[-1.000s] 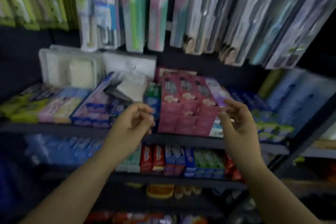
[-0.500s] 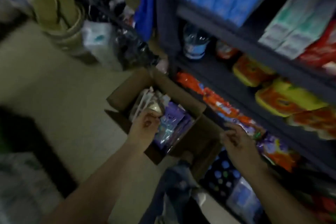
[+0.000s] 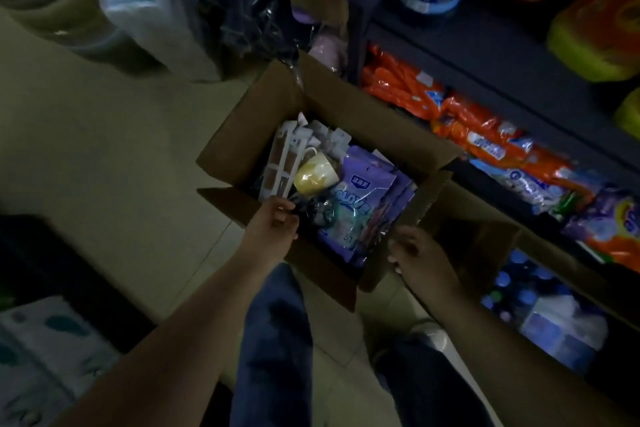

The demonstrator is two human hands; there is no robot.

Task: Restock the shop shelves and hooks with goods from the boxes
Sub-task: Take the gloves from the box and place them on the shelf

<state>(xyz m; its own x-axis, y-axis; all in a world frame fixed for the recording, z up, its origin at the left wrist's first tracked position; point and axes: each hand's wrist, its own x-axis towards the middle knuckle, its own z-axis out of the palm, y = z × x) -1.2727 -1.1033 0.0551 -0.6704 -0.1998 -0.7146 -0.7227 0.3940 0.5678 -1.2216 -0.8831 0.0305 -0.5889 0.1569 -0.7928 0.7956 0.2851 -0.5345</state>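
Purple packs [image 3: 360, 204] in box [image 3: 256, 114], between both grips.

I have both bare forearms reaching forward and down from the bottom of the head view, angled in toward each other. My left hand [image 3: 275, 220] is at the end of a nearly straight arm, back of the hand up, fingers curled in toward the thumb; whether they pinch anything I cannot tell. My right hand [image 3: 417, 253] sits level with it and well apart to the right, wrist bent a little, fingers loosely curled and holding nothing.
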